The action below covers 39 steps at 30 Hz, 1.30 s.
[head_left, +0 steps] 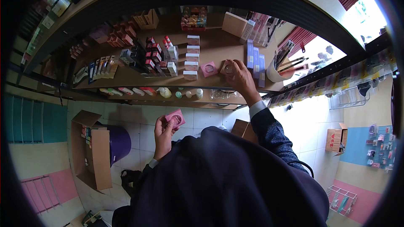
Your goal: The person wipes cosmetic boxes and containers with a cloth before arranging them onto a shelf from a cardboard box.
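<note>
A shelf (pixel 212 49) of cosmetics is seen from above, with a white cup of brushes (pixel 275 75) near its right end as the landmark. To the left of the cup, past some upright blue boxes (pixel 256 61), a flat brownish box (pixel 222 68) is touched by the fingers of the right hand (pixel 243 80). Whether it is grasped or only steadied cannot be told, as its far side is hidden by the fingers. Farther left of the cup, a second pink box (pixel 209 69) lies flat just beside the brownish one, followed by a line of white-topped boxes (pixel 191 66).

Well to the left of the cup and nearer the body, off the shelf, a pink box (pixel 175 119) with a round window is held by the left hand (pixel 163 136); its grip is closed, with the thumb laid over the front.

The step in hand is judged to be the handling of the brownish box at its spot left of the cup, while the pink box is kept aside. For the right hand, a light, low touch seems called for, so that neither the blue boxes nor the second pink box is nudged.
</note>
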Available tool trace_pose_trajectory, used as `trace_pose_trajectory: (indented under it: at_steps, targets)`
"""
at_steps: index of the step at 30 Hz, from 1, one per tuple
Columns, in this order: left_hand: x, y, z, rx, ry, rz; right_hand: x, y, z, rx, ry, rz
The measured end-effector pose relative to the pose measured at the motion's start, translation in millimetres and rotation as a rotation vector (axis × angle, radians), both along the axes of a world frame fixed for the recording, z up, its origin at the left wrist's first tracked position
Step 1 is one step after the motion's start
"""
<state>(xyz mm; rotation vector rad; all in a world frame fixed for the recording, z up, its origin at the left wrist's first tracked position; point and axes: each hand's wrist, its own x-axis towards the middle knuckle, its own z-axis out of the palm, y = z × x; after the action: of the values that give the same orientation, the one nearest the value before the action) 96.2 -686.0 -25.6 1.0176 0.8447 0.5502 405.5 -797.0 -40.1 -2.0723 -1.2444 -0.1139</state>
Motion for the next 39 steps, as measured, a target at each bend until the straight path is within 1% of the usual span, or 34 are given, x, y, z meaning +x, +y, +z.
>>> trace_pose_trajectory:
  at_steps: [6,8,14,18,20,21,23,24,26,27,29,33,39]
  targets:
    - [-1,0,0,0.002,0.004,0.003,0,-2,8,-0.003,0.003,0.013]
    - [-1,0,1,-0.001,0.006,0.004,-5,-4,11,-0.028,-0.106,-0.015]
    - [1,1,2,0.004,0.010,-0.004,-1,-10,-11,-0.056,-0.094,-0.024]
    - [1,0,1,0.013,0.003,-0.020,-6,-13,2,-0.072,-0.019,-0.009]
    - [1,1,0,0.015,0.000,-0.017,-14,-8,16,-0.027,-0.119,-0.085]
    - [1,2,-1,0.015,0.005,-0.016,-14,-5,23,-0.027,-0.118,-0.083]
    - [1,1,-1,0.014,0.011,-0.018,-8,5,34,-0.114,-0.158,0.050]
    - [1,1,0,0.018,0.008,-0.020,-6,12,34,-0.114,-0.159,0.048]
    - [2,1,1,0.023,0.004,-0.023,-2,27,34,-0.291,-0.209,0.132]
    - [2,1,2,0.022,0.008,-0.021,0,31,31,-0.290,-0.210,0.132]
    - [1,1,2,0.024,0.011,-0.013,4,42,19,-0.335,-0.222,0.207]
    - [-4,2,0,0.016,0.014,0.009,8,48,15,-0.341,-0.166,0.181]
    - [-7,3,0,0.004,0.020,0.020,13,52,11,-0.325,-0.151,0.167]
